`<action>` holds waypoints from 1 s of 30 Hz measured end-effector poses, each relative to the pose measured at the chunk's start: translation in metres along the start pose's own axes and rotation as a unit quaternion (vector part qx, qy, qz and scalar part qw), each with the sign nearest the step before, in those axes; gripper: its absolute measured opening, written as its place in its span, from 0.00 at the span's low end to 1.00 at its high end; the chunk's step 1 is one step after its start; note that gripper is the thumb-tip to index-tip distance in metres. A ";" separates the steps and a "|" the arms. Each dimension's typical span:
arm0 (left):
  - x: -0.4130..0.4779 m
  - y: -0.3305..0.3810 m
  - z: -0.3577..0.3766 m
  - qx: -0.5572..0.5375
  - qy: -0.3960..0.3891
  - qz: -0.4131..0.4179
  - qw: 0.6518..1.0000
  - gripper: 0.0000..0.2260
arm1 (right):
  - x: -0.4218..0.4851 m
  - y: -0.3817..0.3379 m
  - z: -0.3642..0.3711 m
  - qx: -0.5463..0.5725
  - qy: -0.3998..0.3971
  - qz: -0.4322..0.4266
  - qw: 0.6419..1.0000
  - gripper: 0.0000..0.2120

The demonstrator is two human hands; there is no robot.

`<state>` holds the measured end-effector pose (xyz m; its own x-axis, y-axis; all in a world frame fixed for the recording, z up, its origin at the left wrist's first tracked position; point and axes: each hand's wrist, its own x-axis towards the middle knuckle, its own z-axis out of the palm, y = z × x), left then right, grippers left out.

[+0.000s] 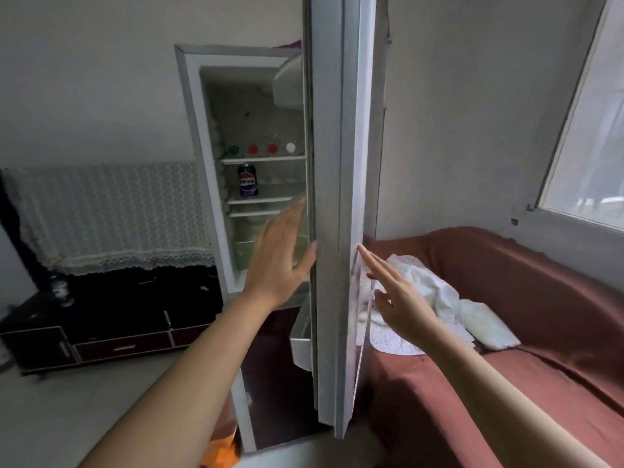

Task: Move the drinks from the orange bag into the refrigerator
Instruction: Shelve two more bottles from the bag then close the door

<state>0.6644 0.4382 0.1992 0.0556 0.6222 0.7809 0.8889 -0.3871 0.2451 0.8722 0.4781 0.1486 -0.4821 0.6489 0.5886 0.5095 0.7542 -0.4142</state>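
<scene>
While refrigerator door (332, 197) stands open, edge-on at frame centre, left hand (277, 258) is flat on its inner side, fingers straight and together, thumb tip at door edge. Right hand (400, 300) also flat, straight fingertips touching outer face. Blue can (247, 185) upright on shelf, centre-left; four capped bottles (261, 148) on shelf above. Orange bag (219, 450) at bottom edge, partly behind left forearm.

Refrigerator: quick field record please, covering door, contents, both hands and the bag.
door: open, edge-on to camera
bottles: four in a row, caps green, red, red, white
blue can: upright on the shelf below them
left hand: open, beside door's inner edge
right hand: open, fingertips on door's outer face
orange bag: corner at bottom edge, contents hidden
</scene>
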 end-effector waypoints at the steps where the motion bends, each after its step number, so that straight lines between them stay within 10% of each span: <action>1: 0.000 -0.004 -0.002 0.000 -0.003 0.007 1.000 0.29 | 0.005 -0.002 0.005 0.004 -0.009 -0.002 1.000 0.42; 30: 0.049 -0.298 -0.051 0.117 -0.035 0.074 0.990 0.32 | 0.208 -0.080 0.216 -0.112 0.002 0.097 0.989 0.40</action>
<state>0.3789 0.5493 0.1939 0.2168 0.6202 0.7539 0.9491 -0.3145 -0.0141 0.5769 0.5743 0.1541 -0.3565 0.7789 0.5160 0.7379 0.5735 -0.3558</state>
